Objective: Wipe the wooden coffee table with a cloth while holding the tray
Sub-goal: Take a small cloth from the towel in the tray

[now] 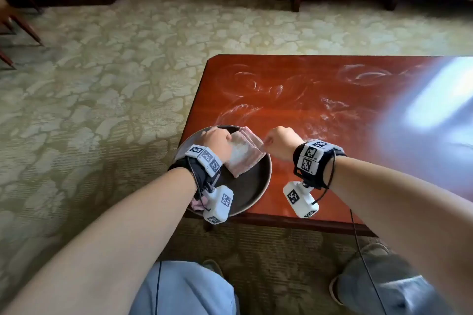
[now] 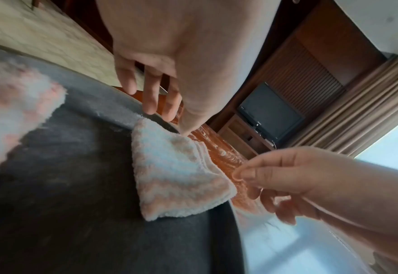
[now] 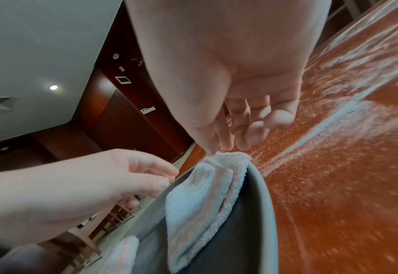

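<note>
Both bare forearms reach forward, each wrist strapped with a black band. The left hand [image 1: 216, 139] sits at about eleven o'clock, palm down, fingers [image 2: 150, 96] hanging loosely bent and spread. The right hand [image 1: 280, 139] is at one o'clock, wrist bent downward, thumb and forefinger drawn together, remaining fingers [image 3: 255, 133] curled under the palm

No words, brand names or numbers can be read anywhere; the wrist bands [image 1: 313, 158] and the white camera blocks [image 1: 302, 198] carry only black-and-white square marker codes; tiny characters beside those codes are too small to read; a mark under the television screen [image 2: 272, 115] is blurred.
</note>
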`<state>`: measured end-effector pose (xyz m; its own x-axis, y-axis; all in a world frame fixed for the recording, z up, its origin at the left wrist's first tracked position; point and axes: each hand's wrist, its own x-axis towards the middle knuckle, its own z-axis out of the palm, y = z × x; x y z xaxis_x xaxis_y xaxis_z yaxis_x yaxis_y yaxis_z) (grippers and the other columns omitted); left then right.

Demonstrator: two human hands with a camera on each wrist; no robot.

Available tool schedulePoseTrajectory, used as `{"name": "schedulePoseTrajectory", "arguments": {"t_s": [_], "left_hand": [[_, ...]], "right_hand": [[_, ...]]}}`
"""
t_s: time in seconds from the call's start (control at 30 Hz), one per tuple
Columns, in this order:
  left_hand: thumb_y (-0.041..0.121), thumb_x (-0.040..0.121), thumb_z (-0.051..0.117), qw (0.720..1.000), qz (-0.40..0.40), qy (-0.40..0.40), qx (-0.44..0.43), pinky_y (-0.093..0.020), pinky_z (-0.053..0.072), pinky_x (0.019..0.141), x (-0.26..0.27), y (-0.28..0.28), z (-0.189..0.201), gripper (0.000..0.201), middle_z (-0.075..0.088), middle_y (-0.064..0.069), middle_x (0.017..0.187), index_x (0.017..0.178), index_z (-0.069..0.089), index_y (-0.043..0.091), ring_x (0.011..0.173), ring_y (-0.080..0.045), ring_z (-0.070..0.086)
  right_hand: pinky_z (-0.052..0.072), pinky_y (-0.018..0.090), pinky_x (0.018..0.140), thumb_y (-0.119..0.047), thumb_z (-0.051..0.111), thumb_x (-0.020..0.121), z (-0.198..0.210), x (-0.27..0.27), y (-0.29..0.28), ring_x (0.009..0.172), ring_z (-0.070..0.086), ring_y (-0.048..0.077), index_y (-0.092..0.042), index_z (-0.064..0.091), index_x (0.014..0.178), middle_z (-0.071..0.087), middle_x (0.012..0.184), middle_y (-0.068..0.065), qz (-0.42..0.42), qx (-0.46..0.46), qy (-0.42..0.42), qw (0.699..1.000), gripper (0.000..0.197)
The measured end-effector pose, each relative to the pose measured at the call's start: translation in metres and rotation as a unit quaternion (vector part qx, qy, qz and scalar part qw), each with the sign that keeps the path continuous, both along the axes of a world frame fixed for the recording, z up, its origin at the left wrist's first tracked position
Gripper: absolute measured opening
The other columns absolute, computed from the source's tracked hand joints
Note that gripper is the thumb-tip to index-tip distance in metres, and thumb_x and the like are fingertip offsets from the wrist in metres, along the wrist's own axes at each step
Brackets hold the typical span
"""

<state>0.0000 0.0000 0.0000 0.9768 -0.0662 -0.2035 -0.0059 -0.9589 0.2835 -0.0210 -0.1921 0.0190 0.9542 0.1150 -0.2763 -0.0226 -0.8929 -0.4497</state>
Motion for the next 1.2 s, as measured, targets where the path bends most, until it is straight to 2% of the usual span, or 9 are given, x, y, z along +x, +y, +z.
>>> {"name": "schedulePoseTrajectory", "arguments": {"t_s": [0.13,0.37,0.43,0.57,0.73,0.9,1.0,1.1,1.2], "left_hand": [[0.025,0.092,0.059,1.000,-0.012,-0.013,0.020,-0.041,0.037,0.103,0.018,-0.003,-0.016,0.031,0.062,-0.010,0.129,0.121,0.066,0.016,0.120,-0.034,0.052],[0.020,0.086,0.060,1.000,0.012,-0.024,-0.001,-0.041,0.048,0.092,0.026,-0.005,-0.032,0.011,0.070,-0.007,0.107,0.093,0.069,0.021,0.103,-0.030,0.059],[0.019,0.088,0.063,0.999,0.028,-0.035,-0.028,-0.038,0.051,0.088,0.024,-0.005,-0.029,0.010,0.069,-0.006,0.105,0.096,0.069,0.020,0.101,-0.029,0.061],[0.018,0.089,0.063,0.998,0.042,-0.031,-0.043,-0.032,0.044,0.071,0.022,-0.003,-0.023,0.021,0.066,-0.006,0.091,0.070,0.055,0.021,0.086,-0.028,0.058],[0.020,0.089,0.060,0.995,0.055,-0.043,-0.076,-0.033,0.046,0.068,0.026,-0.005,-0.016,0.026,0.060,-0.002,0.082,0.067,0.048,0.023,0.084,-0.029,0.057],[0.021,0.089,0.060,0.994,0.063,-0.035,-0.081,-0.040,0.052,0.083,0.033,-0.017,-0.021,0.025,0.068,-0.006,0.093,0.067,0.047,0.024,0.094,-0.031,0.059],[0.028,0.089,0.060,0.998,0.052,-0.027,-0.037,-0.038,0.044,0.093,0.034,-0.021,-0.027,0.005,0.067,-0.006,0.110,0.086,0.060,0.023,0.110,-0.032,0.053],[0.037,0.086,0.062,0.999,0.046,0.004,0.007,-0.045,0.039,0.103,0.036,-0.019,-0.032,0.024,0.063,-0.004,0.123,0.106,0.066,0.026,0.121,-0.032,0.048],[0.038,0.084,0.065,0.999,0.042,0.011,0.022,-0.051,0.035,0.107,0.037,-0.019,-0.033,0.026,0.062,-0.004,0.126,0.108,0.066,0.028,0.125,-0.032,0.046]], "right_hand": [[0.048,0.026,0.058,-0.028,0.058,0.085,-0.008,0.017,0.009,0.072,0.064,0.025,-0.019,0.070,0.082,0.067,0.081,0.002,-0.001,-0.039,0.012,0.999,0.015],[0.044,0.024,0.054,-0.037,0.066,0.081,-0.021,0.025,0.022,0.064,0.061,0.022,-0.015,0.068,0.088,0.063,0.076,0.001,0.008,-0.096,0.029,0.995,0.023],[0.045,0.024,0.054,-0.029,0.066,0.079,-0.023,0.026,0.024,0.063,0.061,0.022,-0.014,0.069,0.087,0.063,0.075,0.002,0.005,-0.090,0.031,0.995,0.018],[0.045,0.025,0.056,-0.019,0.062,0.078,-0.024,0.024,0.025,0.068,0.063,0.025,-0.014,0.071,0.089,0.067,0.081,0.004,0.004,-0.061,0.038,0.997,0.015],[0.046,0.027,0.055,-0.016,0.061,0.075,-0.017,0.025,0.018,0.072,0.064,0.024,-0.022,0.059,0.066,0.067,0.078,0.001,-0.004,0.021,0.002,1.000,0.010],[0.042,0.025,0.053,-0.016,0.061,0.079,-0.019,0.031,0.004,0.071,0.062,0.021,-0.024,0.058,0.071,0.065,0.080,-0.002,-0.025,0.031,-0.013,0.999,0.011],[0.041,0.023,0.053,-0.015,0.061,0.078,-0.027,0.032,-0.001,0.071,0.061,0.019,-0.024,0.060,0.076,0.064,0.080,-0.003,-0.029,0.026,-0.001,0.999,0.009],[0.045,0.025,0.055,-0.018,0.063,0.078,-0.032,0.033,-0.003,0.072,0.062,0.019,-0.023,0.061,0.079,0.064,0.081,-0.003,-0.026,0.025,0.003,0.999,0.006],[0.046,0.026,0.057,-0.020,0.064,0.078,-0.037,0.031,-0.002,0.072,0.061,0.019,-0.025,0.061,0.078,0.064,0.081,-0.003,-0.025,0.027,0.002,0.999,0.006]]}}
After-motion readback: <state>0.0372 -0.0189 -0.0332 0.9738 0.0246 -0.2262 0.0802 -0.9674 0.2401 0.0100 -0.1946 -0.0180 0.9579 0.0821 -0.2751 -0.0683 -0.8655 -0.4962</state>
